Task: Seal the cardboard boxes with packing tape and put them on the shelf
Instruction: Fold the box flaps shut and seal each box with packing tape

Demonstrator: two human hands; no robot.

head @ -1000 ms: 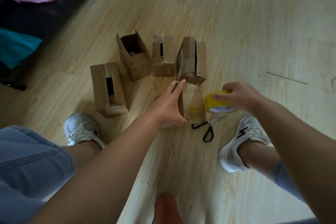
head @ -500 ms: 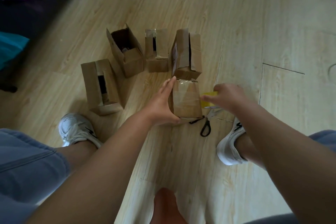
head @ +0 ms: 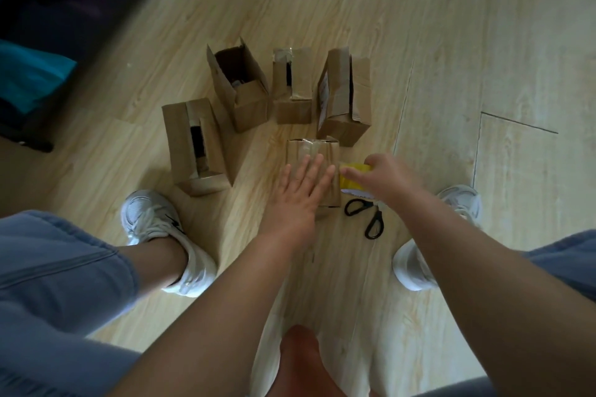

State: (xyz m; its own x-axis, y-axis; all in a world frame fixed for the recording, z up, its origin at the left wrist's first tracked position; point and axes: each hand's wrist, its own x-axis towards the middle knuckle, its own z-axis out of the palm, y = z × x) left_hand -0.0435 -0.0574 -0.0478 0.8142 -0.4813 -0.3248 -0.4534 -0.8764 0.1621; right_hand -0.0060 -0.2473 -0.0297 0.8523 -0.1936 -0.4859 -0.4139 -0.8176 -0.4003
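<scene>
While flat on box (head: 312, 147), fingers (head: 303, 172) straight.

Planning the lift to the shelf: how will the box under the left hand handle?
Probably stiff: the box holds its shape under the flat left hand. Its glossy tape may be slippery. Small, so likely light.

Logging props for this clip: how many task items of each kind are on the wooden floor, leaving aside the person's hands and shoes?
Brown cardboard boxes: 5
Yellow roll of packing tape: 1
Black-handled scissors: 1
Total: 7
</scene>
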